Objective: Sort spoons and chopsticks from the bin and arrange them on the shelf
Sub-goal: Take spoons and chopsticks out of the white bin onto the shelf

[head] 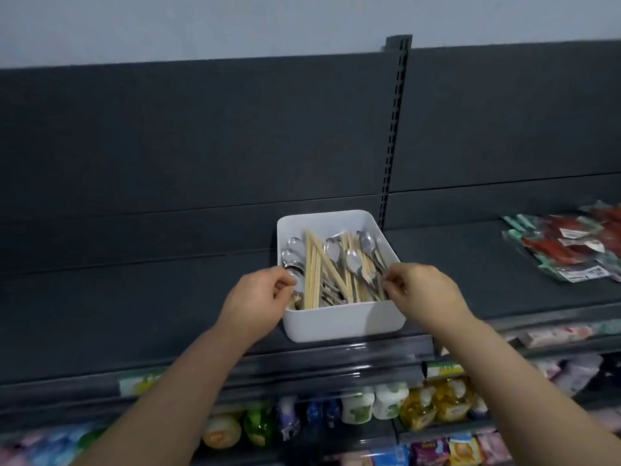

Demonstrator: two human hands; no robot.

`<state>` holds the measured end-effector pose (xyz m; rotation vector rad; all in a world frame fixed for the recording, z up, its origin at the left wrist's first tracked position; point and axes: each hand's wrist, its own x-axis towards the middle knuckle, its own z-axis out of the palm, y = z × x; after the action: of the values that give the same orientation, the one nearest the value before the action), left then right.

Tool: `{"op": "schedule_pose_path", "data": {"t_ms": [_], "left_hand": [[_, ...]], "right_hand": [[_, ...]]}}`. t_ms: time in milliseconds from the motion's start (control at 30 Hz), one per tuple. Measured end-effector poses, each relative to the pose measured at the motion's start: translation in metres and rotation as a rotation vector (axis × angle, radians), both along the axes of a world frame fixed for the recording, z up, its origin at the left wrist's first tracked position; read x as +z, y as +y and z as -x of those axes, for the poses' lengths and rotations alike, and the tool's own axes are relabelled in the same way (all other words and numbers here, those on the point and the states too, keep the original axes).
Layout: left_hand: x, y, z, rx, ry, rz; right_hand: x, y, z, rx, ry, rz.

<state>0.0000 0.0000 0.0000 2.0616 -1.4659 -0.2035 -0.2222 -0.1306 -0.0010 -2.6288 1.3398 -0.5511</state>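
A white plastic bin (339,322) stands on the dark shelf (134,314), near its front edge. Inside lie several metal spoons (353,260) mixed with several pale wooden chopsticks (314,267), with their ends pointing toward me. My left hand (255,297) is at the bin's left rim, its fingers curled over the wall beside a spoon bowl. My right hand (421,290) is at the right rim, with thumb and fingers pinched over the wall next to the chopstick ends. What the fingertips touch inside the bin is hidden.
Packets of red and green utensils (568,247) lie on the same shelf at the far right. A slotted upright post (395,129) rises behind the bin. Bottles (373,401) and packaged goods fill the lower shelves below my arms.
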Motion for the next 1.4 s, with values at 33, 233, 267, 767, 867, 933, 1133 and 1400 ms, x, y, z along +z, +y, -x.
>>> {"op": "schedule_pose_path", "data": {"t_ms": [33,233,267,767,867,933,1133,1400], "left_hand": [[-0.001,-0.011,-0.006,-0.018,-0.005,0.012],[-0.005,-0.084,-0.039,-0.106,-0.028,-0.056],[-0.006,-0.094,-0.043,-0.116,-0.02,-0.069],[-0.026,-0.168,-0.043,-0.099,0.019,-0.182],[-0.026,-0.179,-0.037,-0.006,-0.046,-0.22],[-0.028,-0.187,-0.032,0.062,-0.077,-0.238],[-0.037,-0.215,-0.011,0.185,-0.175,-0.36],[-0.027,-0.224,-0.001,0.297,0.106,-0.099]], "right_hand": [[-0.003,-0.008,-0.009,-0.009,0.019,0.007],[-0.008,-0.05,-0.053,-0.104,0.097,0.004],[-0.009,-0.055,-0.057,-0.123,0.096,-0.011],[-0.017,-0.099,-0.089,-0.188,0.283,-0.179],[-0.008,-0.114,-0.085,-0.17,0.06,-0.266],[-0.006,-0.121,-0.082,-0.163,-0.04,-0.279],[-0.01,-0.139,-0.069,-0.114,-0.063,-0.287],[-0.015,-0.153,-0.064,-0.028,-0.115,-0.288]]}}
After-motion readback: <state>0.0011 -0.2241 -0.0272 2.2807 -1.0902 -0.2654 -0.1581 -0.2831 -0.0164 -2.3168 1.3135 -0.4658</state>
